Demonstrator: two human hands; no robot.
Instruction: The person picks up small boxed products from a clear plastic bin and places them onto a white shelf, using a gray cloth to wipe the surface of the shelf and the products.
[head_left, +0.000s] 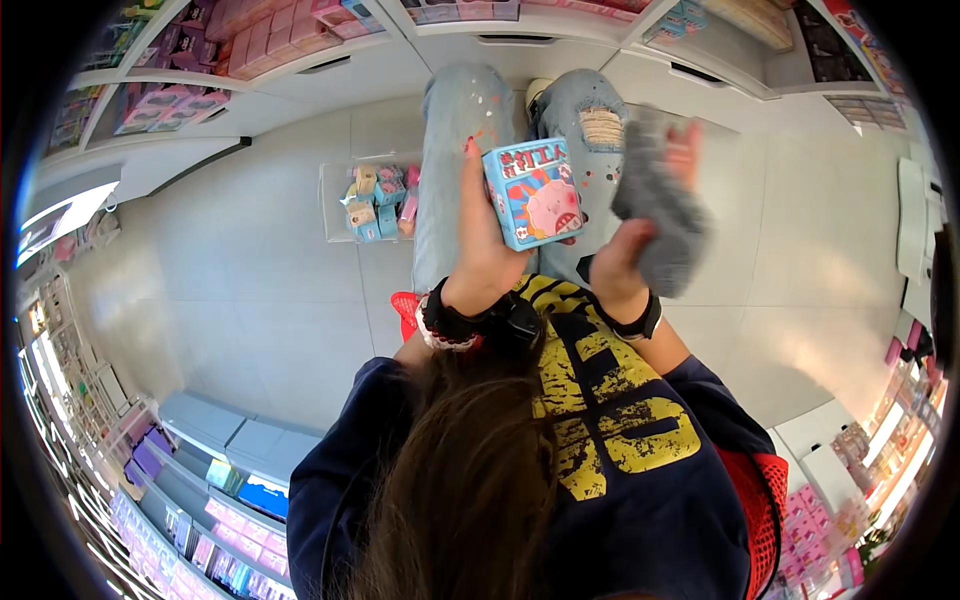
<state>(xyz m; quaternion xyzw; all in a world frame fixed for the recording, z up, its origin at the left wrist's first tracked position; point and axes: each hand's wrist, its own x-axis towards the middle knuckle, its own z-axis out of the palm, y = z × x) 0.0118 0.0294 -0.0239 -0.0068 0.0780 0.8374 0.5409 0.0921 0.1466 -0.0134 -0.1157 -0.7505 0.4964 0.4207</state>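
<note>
My left hand (484, 247) holds a small light-blue printed cardboard box (544, 199) above my knees, its front with a pink cartoon figure and writing turned up. A grey cloth (664, 210) is in my right hand (626, 259), the thumb pressed on it and the fingertips showing past its far edge; both are somewhat blurred. Cloth and box are apart. On the floor beside my leg stands a clear plastic bin (327, 214) with several small boxes (375, 202) and a pink item (409, 201) in it.
White shelving with drawers (525, 56) stands in front of my knees, stocked with pink boxes (277, 41) and other packages. Behind me on one side is a grey-blue shelf unit (217, 435) with goods. More display racks (892, 420) line the other side. The floor is pale tile (262, 255).
</note>
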